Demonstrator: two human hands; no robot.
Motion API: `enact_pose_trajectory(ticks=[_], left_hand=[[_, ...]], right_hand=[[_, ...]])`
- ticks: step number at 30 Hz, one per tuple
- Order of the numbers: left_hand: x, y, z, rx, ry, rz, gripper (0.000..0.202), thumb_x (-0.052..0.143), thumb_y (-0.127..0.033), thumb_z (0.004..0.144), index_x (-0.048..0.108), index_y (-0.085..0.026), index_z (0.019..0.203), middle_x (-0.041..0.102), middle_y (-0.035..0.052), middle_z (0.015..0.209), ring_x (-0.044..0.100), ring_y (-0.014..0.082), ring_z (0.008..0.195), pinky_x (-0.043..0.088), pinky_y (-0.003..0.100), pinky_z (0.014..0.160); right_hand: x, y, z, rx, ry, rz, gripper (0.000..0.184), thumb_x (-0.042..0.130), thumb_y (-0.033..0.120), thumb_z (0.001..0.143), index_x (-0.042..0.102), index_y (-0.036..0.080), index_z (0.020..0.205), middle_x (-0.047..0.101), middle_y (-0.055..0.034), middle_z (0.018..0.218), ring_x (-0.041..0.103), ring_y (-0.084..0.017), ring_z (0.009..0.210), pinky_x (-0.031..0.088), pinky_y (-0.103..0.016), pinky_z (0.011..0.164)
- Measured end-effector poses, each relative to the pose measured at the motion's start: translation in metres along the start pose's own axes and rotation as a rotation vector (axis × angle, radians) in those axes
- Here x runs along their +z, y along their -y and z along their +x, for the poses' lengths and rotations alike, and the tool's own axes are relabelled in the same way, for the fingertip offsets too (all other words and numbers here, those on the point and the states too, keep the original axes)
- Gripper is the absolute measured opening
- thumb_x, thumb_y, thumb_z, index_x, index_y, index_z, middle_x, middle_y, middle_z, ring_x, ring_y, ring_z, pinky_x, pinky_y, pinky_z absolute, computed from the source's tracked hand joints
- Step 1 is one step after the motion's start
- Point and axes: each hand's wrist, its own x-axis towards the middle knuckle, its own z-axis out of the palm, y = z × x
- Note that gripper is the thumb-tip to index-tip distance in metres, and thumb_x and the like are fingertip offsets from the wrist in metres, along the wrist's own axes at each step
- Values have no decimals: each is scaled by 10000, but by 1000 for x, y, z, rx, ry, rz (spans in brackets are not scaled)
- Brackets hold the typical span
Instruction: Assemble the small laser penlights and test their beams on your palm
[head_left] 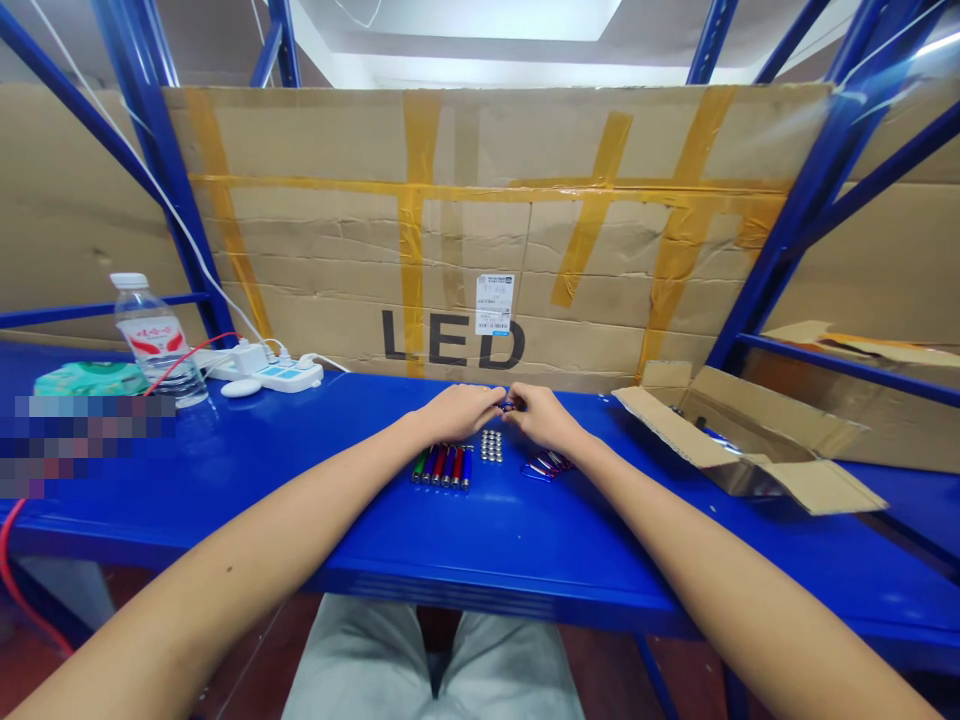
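Note:
My left hand (pixel 459 410) and my right hand (pixel 541 416) meet over the blue table (pixel 300 500), fingers pinched together on a small dark cylindrical piece (pixel 511 406) between them. Just below my left hand lies a row of several small coloured tubes (pixel 442 466), green, red and blue. A cluster of small silver batteries (pixel 491 446) stands between the hands. Several more coloured tubes (pixel 546 463) lie in a loose pile under my right wrist.
An open cardboard box (pixel 750 440) sits on the table to the right. At the left are a water bottle (pixel 154 340), a white power strip (pixel 266 370) with cables and a green tissue pack (pixel 90 380). A taped cardboard sheet marked LED (pixel 450 250) backs the table.

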Motion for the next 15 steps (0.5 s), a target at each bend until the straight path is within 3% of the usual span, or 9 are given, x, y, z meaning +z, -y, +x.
enact_pose_trajectory(ticks=[7,15], left_hand=[[3,17,4,-28,69,52,172,458,-273,922,587,-194,1003,676,73,949,628,224,849,406,295,657],[13,30,16,75,162,52,149,556,-188,844,703,-162,833,655,91,895,605,211,858,421,292,716]], right_hand=[[-5,-13,2,88,-18,-100,117,638,103,702,547,174,720,596,1,682,505,-137,648,334,-239,612],[-2,-20,3,80,60,-129,122,649,107,702,548,174,718,599,1,695,498,-135,648,326,-235,593]])
